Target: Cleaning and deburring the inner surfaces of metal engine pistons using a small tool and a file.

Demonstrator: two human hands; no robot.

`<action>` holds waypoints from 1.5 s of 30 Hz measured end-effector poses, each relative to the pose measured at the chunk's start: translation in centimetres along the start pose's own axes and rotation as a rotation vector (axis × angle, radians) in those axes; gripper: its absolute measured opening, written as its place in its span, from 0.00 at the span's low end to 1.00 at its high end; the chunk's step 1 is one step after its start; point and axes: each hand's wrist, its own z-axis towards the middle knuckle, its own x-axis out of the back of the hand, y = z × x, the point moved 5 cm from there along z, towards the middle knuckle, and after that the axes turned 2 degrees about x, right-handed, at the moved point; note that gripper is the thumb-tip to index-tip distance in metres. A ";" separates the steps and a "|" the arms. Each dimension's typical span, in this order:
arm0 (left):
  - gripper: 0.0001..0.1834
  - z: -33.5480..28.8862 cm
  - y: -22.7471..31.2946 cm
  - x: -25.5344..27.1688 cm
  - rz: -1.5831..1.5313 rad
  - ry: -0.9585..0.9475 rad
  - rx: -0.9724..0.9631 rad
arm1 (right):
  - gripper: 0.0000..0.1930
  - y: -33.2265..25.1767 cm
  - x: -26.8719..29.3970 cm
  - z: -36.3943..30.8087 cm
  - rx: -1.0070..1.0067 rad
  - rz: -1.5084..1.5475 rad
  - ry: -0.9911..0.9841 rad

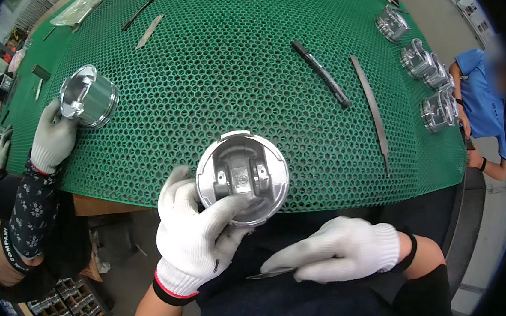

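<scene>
Head view, from where I'm standing: out past the wearer's left hand, a co-worker's gloved hand (pixel 53 142) steadies another piston (pixel 96 99) on the green mat (pixel 197 72).

Next along is the wearer's left hand (pixel 190 232), gloved and gripping a shiny piston (pixel 242 171), right at the mat's near edge. The hollow side faces up, thumb over the near rim — my guess is that's so the inside can be seen and reached.

Just right of that, below the piston and not touching it, a thin blade (pixel 269 274) sticks out of the right hand (pixel 339 250). Fingers and thumb pinch it, tip toward the left hand, probably kept low so it's handy. Beyond the right hand lie a dark rod (pixel 321 74) and, further right, a flat metal strip (pixel 372 105), likely parked within easy reach. Far right of that hand, more pistons (pixel 438 110) stand along the edge, maybe set aside in a group, near a person in blue (pixel 479 96).

Hard to make out: the right hand's blurry and covers most of the blade — can't tell what tool it is. Left fingertips are hidden behind the piston.
</scene>
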 end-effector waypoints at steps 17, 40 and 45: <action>0.38 2.6 -1.6 -0.3 -0.407 0.015 -0.058 | 0.20 -2.5 7.3 -5.8 -0.192 -0.528 0.554; 0.21 0.7 0.9 -1.0 -0.081 -0.020 0.003 | 0.20 -2.3 1.9 -2.4 -0.302 -1.027 0.242; 0.22 1.1 1.1 -1.2 -0.049 -0.024 -0.001 | 0.17 0.4 2.0 -2.3 -0.349 -0.671 0.246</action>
